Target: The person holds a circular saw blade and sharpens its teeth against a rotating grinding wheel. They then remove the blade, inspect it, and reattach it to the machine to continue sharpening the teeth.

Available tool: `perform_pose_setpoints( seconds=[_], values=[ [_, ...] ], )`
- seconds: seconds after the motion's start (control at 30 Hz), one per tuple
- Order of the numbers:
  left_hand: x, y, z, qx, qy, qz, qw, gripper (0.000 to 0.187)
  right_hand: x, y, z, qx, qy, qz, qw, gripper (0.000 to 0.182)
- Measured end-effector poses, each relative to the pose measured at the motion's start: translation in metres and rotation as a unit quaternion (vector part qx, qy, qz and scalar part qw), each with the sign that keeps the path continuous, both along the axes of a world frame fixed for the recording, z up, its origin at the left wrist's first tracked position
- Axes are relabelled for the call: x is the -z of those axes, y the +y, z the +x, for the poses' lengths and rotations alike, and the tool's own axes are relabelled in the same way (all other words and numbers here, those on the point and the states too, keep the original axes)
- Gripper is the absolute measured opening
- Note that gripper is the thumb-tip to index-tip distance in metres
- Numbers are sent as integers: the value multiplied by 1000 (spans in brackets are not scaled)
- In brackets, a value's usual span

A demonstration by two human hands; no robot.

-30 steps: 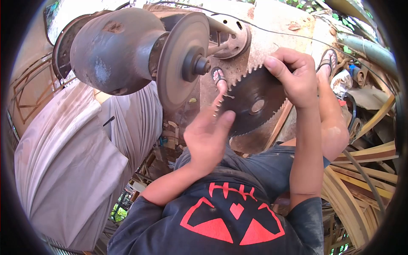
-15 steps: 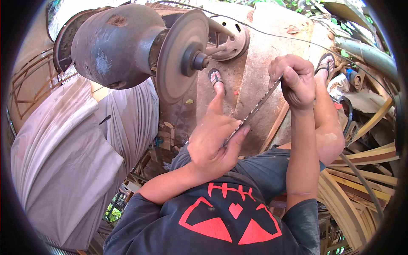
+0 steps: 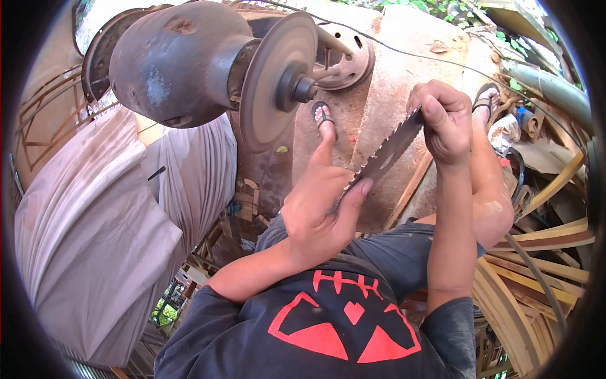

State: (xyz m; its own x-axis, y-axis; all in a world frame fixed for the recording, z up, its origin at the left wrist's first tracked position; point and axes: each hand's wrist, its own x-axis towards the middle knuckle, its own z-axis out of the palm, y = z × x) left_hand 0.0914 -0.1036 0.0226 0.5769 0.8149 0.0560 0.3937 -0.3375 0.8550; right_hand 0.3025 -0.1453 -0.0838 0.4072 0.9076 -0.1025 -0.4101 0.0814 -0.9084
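Note:
A circular saw blade point(image 3: 386, 159) with a toothed rim is stretched between my two hands, tilted so part of its dark flat face and centre hole show. My left hand point(image 3: 320, 211) grips its lower left edge, thumb on the near side. My right hand point(image 3: 444, 120) pinches the upper right edge between thumb and curled fingers. To the upper left of the blade stands a bench grinder point(image 3: 180, 63) with a grinding wheel point(image 3: 278, 85) on its shaft; the blade is apart from the wheel.
A grey cloth point(image 3: 95, 246) drapes below the grinder. Wood strips point(image 3: 536, 278) are piled at the right. A black cable point(image 3: 404, 52) crosses above the floor boards point(image 3: 394, 95). My sandalled feet rest beyond my hands, and a pipe point(image 3: 546, 85) lies at the upper right.
The saw blade has turned from nearly edge-on to showing more of its face. Both hands keep their hold, and the right hand has shifted slightly. The view has moved a little.

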Motion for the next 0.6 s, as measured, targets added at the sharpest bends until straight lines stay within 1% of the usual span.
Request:
perform_pose_setpoints(
  seconds=[0.1, 0.13, 0.2, 0.27, 0.3, 0.4, 0.43, 0.53, 0.6],
  values=[
    [6, 0, -3, -38, 34, -39, 998, 9, -16, 4, -2, -6, -30, -59, 998, 21],
    [3, 0, -2, -70, 60, -65, 994, 10, -20, 6, -4, 2, -68, -82, 994, 21],
    [6, 2, -7, -127, 77, -132, 980, 14, -28, 12, -11, 20, -143, -129, 981, 21],
    [20, 10, -14, -178, 60, -213, 959, 19, -37, 18, -21, 45, -169, -168, 970, 20],
    [13, 14, -7, -215, 61, -260, 939, 22, -42, 20, -26, 58, -181, -187, 964, 20],
    [24, 30, -10, -242, -73, -302, 919, 27, -58, 27, -37, 76, -247, -187, 948, 19],
    [21, 36, -10, -241, -56, -305, 920, 24, -59, 29, -39, 85, -263, -175, 945, 17],
    [29, 43, -18, -217, -71, -308, 924, 30, -72, 31, -42, 80, -265, -179, 944, 19],
    [35, 47, -20, -210, -71, -298, 928, 31, -68, 32, -43, 84, -284, -163, 941, 21]
  ],
)
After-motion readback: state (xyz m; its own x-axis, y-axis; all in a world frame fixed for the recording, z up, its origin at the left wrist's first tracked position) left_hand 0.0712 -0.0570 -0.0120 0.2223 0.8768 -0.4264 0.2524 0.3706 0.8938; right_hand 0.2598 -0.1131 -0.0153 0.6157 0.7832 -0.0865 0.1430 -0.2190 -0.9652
